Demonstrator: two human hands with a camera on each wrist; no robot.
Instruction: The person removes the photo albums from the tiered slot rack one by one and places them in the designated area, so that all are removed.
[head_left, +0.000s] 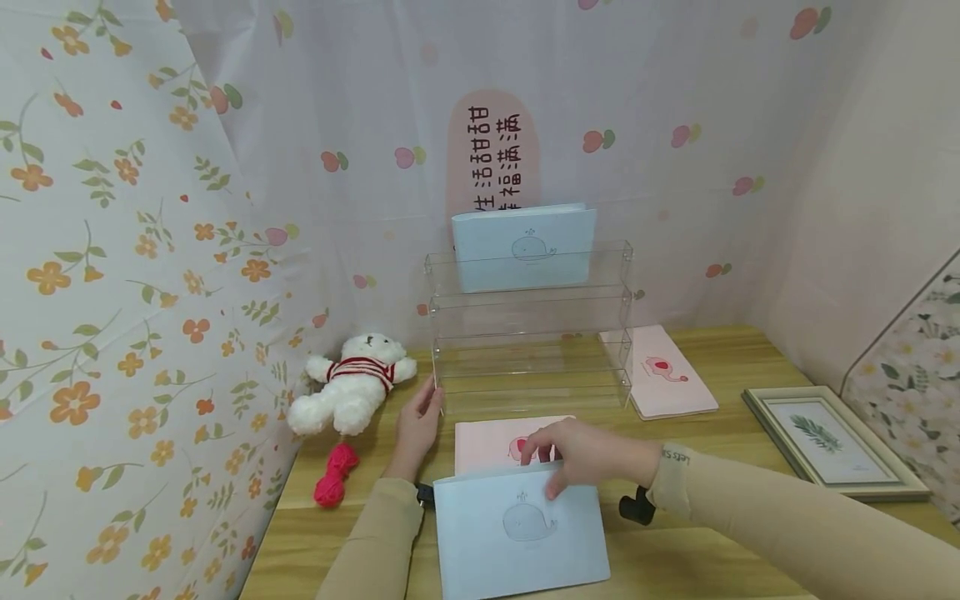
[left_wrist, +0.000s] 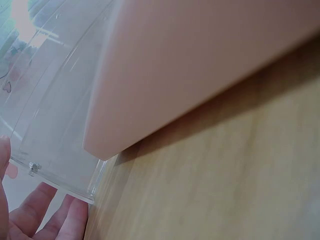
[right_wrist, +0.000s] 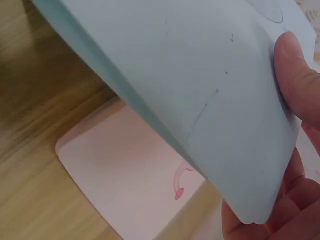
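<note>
My right hand pinches a light blue notebook with a whale drawing by its upper edge. In the right wrist view the thumb lies on the cover and the fingers are behind. The blue notebook is raised at the front and overlaps a pink elephant notebook lying on the table. My left hand grips the lower left side of a clear acrylic tiered rack, with the fingers seen around its side panel. Another blue whale notebook stands in the rack's top tier.
A second pink elephant notebook lies right of the rack, partly behind it. Farther right is a picture frame. On the left sit a white teddy bear and a red yarn bundle. Patterned curtains enclose the wooden table.
</note>
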